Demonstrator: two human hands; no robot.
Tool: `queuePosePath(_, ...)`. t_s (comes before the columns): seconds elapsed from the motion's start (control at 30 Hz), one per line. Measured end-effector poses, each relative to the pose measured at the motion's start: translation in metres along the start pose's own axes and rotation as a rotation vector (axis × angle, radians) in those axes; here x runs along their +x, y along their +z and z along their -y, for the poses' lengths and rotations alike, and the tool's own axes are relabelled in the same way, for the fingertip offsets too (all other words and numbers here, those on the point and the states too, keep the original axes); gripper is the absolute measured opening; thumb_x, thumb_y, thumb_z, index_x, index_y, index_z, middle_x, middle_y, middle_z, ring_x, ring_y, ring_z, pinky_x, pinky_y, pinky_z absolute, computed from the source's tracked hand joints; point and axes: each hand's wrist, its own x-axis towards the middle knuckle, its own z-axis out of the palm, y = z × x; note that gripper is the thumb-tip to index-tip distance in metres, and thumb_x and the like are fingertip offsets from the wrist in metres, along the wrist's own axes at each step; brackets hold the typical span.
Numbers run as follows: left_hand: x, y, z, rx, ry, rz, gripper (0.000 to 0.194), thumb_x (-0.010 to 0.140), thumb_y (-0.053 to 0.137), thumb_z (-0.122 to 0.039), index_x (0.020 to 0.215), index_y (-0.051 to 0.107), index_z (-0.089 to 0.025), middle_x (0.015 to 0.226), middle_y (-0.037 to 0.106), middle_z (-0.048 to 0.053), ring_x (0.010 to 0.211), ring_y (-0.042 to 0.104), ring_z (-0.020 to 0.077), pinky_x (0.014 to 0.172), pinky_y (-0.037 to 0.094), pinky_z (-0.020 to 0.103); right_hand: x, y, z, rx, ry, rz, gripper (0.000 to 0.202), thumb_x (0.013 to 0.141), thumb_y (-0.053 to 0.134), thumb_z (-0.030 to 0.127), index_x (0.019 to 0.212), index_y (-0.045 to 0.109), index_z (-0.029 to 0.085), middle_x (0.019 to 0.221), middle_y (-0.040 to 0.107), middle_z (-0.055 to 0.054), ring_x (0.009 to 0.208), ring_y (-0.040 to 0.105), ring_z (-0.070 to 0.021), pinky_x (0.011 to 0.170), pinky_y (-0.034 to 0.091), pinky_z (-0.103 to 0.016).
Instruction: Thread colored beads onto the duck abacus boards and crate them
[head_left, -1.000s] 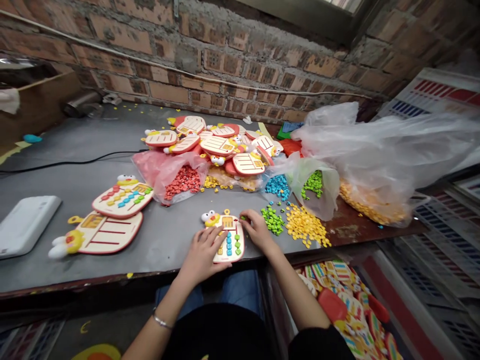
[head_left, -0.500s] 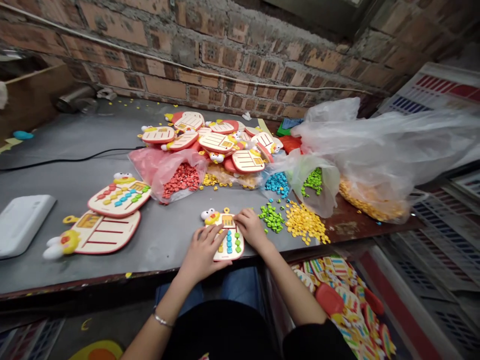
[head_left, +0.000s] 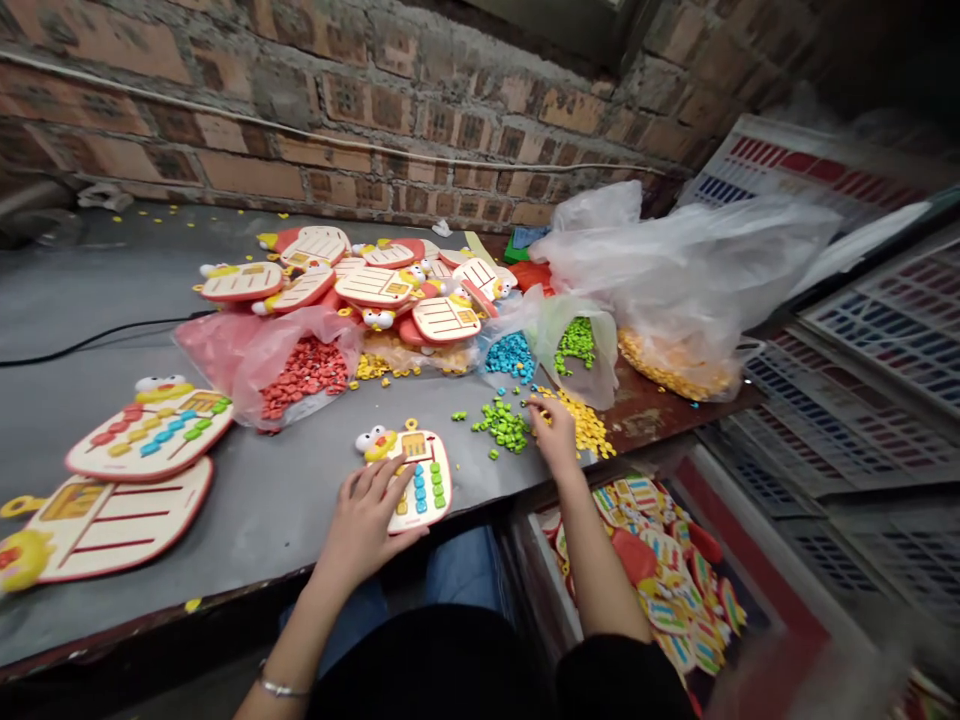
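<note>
A cream toy board point(head_left: 411, 517) with a red rim and a yellow bug-eyed head lies on the grey table. Blue and green pieces sit in its rows; part of the left side is hidden under my fingers. My left hand point(head_left: 366, 515) grips the board, fingers across its face and thumb along the near edge. Off to the right, my right hand point(head_left: 556, 435) is between a heap of small green pieces point(head_left: 501, 425) and a heap of yellow pieces point(head_left: 589, 425). Its fingertips are drawn together; what they hold, if anything, is too small to tell.
Two more toy boards point(head_left: 142, 510) overlap at left. Behind are a pile of boards point(head_left: 375, 287) and bags of red point(head_left: 307, 375), blue point(head_left: 510, 355) and green pieces point(head_left: 576, 343). A larger bag point(head_left: 667, 365) stands right. Below, a crate point(head_left: 559, 590) holds finished-looking boards.
My right hand has left the board's upper right and moved right to the loose piece heaps. My left hand stays on the board. The whole view has shifted to the right.
</note>
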Motion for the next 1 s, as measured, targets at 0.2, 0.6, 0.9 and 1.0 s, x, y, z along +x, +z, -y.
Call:
queuePosePath(0.2, 0.000, 0.000, 0.000, 0.026, 0.014, -0.005, 0.070, 0.079, 0.061, -0.056, 0.139, 0.045, -0.023, 0.144, 0.046, 0.010, 0.127, 0.043, 0.0315, 0.102, 0.030, 0.044, 0.045, -0.004, -0.054, -0.419, 0.074, 0.120, 0.011, 0.079, 0.058, 0.017, 0.075, 0.068, 0.017, 0.084, 0.064, -0.010, 0.083, 0.056, -0.0232, 0.079, 0.043, -0.035)
queuePosePath(0.6, 0.001, -0.005, -0.005, 0.009, -0.021, 0.023, 0.073, 0.077, 0.064, -0.056, 0.139, 0.045, -0.022, 0.145, 0.045, 0.011, 0.129, 0.041, 0.0307, 0.104, 0.029, 0.044, -0.007, 0.027, 0.025, -0.097, -0.257, 0.224, 0.013, 0.087, 0.047, 0.016, 0.084, 0.059, 0.020, 0.083, 0.063, -0.006, 0.080, 0.060, -0.0206, 0.072, 0.047, -0.032)
queuePosePath(0.9, 0.001, -0.006, -0.006, -0.031, -0.034, 0.032, 0.075, 0.077, 0.064, -0.057, 0.141, 0.044, -0.023, 0.145, 0.045, 0.010, 0.130, 0.040, 0.0316, 0.105, 0.029, 0.046, -0.076, 0.052, 0.055, -0.042, -0.336, 0.335, 0.023, 0.093, 0.045, 0.018, 0.095, 0.068, 0.022, 0.098, 0.069, -0.009, 0.092, 0.061, -0.0225, 0.083, 0.053, -0.040)
queuePosePath(1.0, 0.001, -0.005, -0.006, -0.039, -0.037, 0.033, 0.074, 0.077, 0.064, -0.057, 0.140, 0.044, -0.022, 0.146, 0.044, 0.010, 0.130, 0.040, 0.0316, 0.106, 0.028, 0.047, -0.076, 0.048, 0.050, -0.050, -0.328, 0.332, 0.020, 0.093, 0.049, 0.019, 0.091, 0.069, 0.022, 0.095, 0.070, -0.008, 0.089, 0.058, -0.0233, 0.081, 0.051, -0.042)
